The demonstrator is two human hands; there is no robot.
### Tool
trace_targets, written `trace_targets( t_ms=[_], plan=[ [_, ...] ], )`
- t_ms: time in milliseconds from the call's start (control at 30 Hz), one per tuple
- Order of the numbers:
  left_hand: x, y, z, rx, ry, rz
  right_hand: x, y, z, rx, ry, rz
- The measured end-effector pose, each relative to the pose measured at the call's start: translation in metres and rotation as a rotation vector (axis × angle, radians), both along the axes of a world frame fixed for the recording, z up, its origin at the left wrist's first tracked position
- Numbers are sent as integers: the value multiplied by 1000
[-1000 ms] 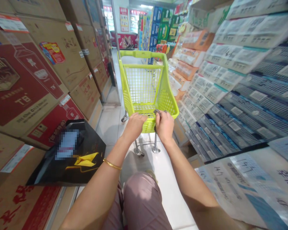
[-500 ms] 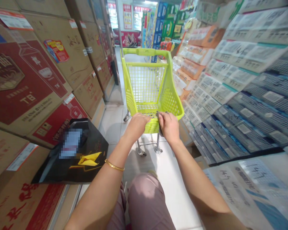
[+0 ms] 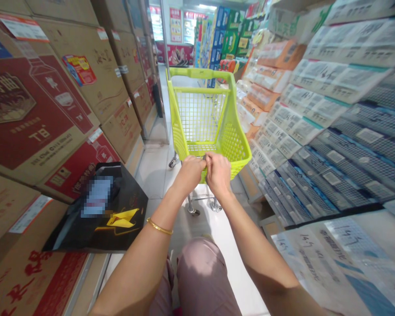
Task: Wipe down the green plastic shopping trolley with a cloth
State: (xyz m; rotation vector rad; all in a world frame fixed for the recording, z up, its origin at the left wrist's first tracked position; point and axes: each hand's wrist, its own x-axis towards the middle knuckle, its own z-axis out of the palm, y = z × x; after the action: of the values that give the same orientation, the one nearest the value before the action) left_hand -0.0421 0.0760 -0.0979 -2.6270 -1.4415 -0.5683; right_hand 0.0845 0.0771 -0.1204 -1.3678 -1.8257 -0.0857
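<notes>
A lime-green plastic shopping cart (image 3: 200, 118) stands in front of me, its basket bare inside. My left hand (image 3: 193, 167) is closed at the near rim of the basket, a gold bangle on its wrist. Right beside it, almost touching, my right hand (image 3: 218, 169) is closed at the same rim. A small bit of dark grey cloth (image 3: 204, 157) shows between the two hands; most of it is hidden under my fingers.
Stacked liquor cartons (image 3: 46, 101) wall the left side, with a black bag (image 3: 118, 237) leaning before them. Packs of tissue paper (image 3: 332, 74) line the right. A metal post (image 3: 165, 44) rises behind the cart's left side. Tiled floor (image 3: 154, 171) runs beneath the cart.
My right hand has slid left along the near rim, up to my left hand. The dark cloth that hung below my right hand is now mostly covered. The cart has hardly moved.
</notes>
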Motion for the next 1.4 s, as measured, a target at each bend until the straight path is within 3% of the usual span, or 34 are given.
trace_targets(
  t_ms=[67, 200, 300, 467, 600, 800, 1000, 1233, 1400],
  plan=[
    [-4, 1, 0, -4, -29, -19, 4, -2, 0, -10, 8, 76],
    [-14, 4, -1, 7, -53, -29, 31, -5, 1, -30, -155, 356],
    [-17, 4, 0, 14, -47, -40, 52, -4, 3, -55, -228, 420],
    [-17, 6, -2, 17, -51, -49, 74, -5, 9, -28, -175, 295],
    [-19, 7, -3, 23, -52, -62, 69, -10, 16, 95, -34, 156],
    [-27, 5, 1, 9, -86, -71, 38, 5, 9, 65, -123, 242],
    [-32, 5, 0, 11, -60, -9, 36, 7, 7, -3, -357, 432],
    [-32, 3, -1, -5, -50, -8, 13, 8, -9, 88, -368, 262],
    [-35, 5, -2, -2, -54, -21, 29, 15, -16, 108, -302, 256]
  ],
)
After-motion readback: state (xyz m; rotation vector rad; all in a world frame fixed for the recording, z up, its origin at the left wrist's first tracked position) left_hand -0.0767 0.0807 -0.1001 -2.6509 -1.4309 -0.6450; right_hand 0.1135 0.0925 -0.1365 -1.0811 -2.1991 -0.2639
